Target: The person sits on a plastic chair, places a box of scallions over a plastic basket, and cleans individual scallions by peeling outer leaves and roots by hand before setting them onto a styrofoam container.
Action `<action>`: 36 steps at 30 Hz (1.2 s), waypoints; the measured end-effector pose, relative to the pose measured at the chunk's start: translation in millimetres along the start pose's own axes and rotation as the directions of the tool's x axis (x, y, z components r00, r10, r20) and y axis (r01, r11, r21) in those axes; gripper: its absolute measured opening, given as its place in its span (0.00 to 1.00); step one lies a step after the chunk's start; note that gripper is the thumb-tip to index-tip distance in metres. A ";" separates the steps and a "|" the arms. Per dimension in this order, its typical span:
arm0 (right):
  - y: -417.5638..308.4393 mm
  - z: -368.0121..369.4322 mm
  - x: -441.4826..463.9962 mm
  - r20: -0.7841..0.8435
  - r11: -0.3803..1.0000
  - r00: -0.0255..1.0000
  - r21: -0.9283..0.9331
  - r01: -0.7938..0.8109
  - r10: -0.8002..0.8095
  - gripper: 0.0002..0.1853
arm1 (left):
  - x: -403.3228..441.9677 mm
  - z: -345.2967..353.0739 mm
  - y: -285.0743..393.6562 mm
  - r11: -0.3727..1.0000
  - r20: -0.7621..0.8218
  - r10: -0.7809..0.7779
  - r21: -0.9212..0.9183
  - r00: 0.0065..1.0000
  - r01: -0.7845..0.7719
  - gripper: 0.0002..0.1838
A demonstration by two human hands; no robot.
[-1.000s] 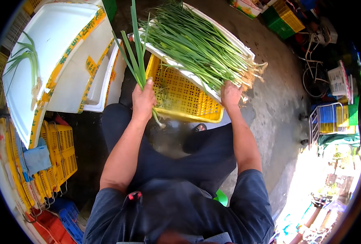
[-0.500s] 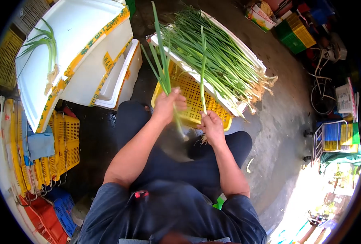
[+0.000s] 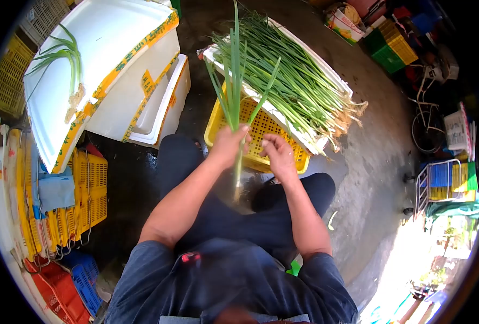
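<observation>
A few green onions [image 3: 232, 89] are gripped in my left hand [image 3: 229, 147], leaves pointing up and away. Their pale stems hang below the fist, blurred at the root end. One leaf leans out to the right from the same grip. Just to the right is my right hand [image 3: 280, 157], its fingers loosely curled and no stalk visible in them. Both hands are above the near side of a yellow perforated crate [image 3: 214, 122]. Across that crate lies a white foam tray [image 3: 309, 29], heaped with a large pile of green onions [image 3: 290, 75], roots toward the right.
At left, a small bunch of green onions [image 3: 73, 65] lies on a white foam box lid [image 3: 109, 24] over stacked foam boxes. Yellow crates [image 3: 91, 189] stand below them. On the right are a metal trolley [image 3: 439, 181] and a green-and-yellow crate [image 3: 390, 46].
The stalk that was in my right hand is now with the others in my left. My left hand has shifted right, and my right hand has let go.
</observation>
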State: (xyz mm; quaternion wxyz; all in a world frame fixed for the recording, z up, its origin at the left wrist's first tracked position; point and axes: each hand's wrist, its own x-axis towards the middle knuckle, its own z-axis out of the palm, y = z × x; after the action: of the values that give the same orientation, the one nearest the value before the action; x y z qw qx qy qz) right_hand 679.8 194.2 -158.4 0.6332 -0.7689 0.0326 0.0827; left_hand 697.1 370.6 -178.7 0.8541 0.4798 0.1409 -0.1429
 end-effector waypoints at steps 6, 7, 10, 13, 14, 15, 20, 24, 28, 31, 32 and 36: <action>-42.2 -23.5 56.9 -0.136 0.983 0.988 0.157 0.098 -0.077 0.18 | -4.1 8.1 2.5 0.995 0.046 0.000 0.097 0.999 -0.005 0.08; -45.2 -21.7 61.2 -0.132 0.981 0.987 0.164 0.108 -0.087 0.17 | -3.9 7.4 2.1 0.993 0.048 0.000 0.117 0.999 -0.006 0.08; -47.5 -18.8 66.9 -0.117 0.986 0.988 0.120 0.113 -0.099 0.14 | -3.4 5.3 -0.5 0.987 0.046 -0.001 0.160 0.999 -0.007 0.08; -45.4 -16.4 65.3 -0.147 0.991 0.981 0.028 0.131 -0.126 0.10 | -2.1 5.0 -0.9 0.985 0.048 -0.003 0.172 0.999 -0.005 0.08; -44.4 -16.0 64.0 -0.163 0.990 0.977 -0.007 0.139 -0.138 0.09 | -2.8 6.1 0.5 0.985 0.051 -0.004 0.170 0.999 -0.005 0.08; -41.2 -15.5 63.3 -0.194 0.987 0.967 -0.045 0.157 -0.163 0.10 | -3.1 7.0 0.7 0.986 0.056 -0.005 0.168 0.998 -0.004 0.08; -26.8 -11.0 63.8 -0.249 0.981 0.963 0.134 0.139 -0.103 0.09 | -1.2 7.5 -3.4 0.986 0.063 0.000 0.168 0.998 -0.011 0.08; -26.6 -12.7 63.5 -0.149 0.860 0.986 0.511 0.015 0.071 0.06 | -1.2 6.3 -1.2 0.986 0.043 -0.028 0.163 0.999 0.021 0.08; -28.5 -10.8 60.5 -0.138 0.808 0.983 0.590 -0.014 0.118 0.07 | -2.1 6.0 -1.5 0.990 0.087 -0.012 0.143 0.996 0.000 0.07; -25.8 -11.4 61.5 -0.127 0.795 0.984 0.606 -0.021 0.122 0.07 | -2.1 5.6 -3.4 0.989 0.104 0.001 0.147 0.995 -0.016 0.07; -24.8 -12.1 61.0 -0.117 0.791 0.985 0.611 -0.027 0.124 0.07 | -2.9 6.0 -2.7 0.989 0.103 -0.001 0.148 0.995 -0.014 0.07; -28.2 -13.6 55.9 -0.068 0.759 0.989 0.649 -0.056 0.131 0.06 | -4.2 5.9 -2.8 0.991 0.116 -0.017 0.133 0.993 0.002 0.07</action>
State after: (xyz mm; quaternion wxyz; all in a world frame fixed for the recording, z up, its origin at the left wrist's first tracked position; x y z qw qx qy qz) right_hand 740.3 189.4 -138.1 0.8511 -0.5051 0.1320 0.0559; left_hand 692.7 364.6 -176.3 0.8265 0.5256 0.0833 -0.1837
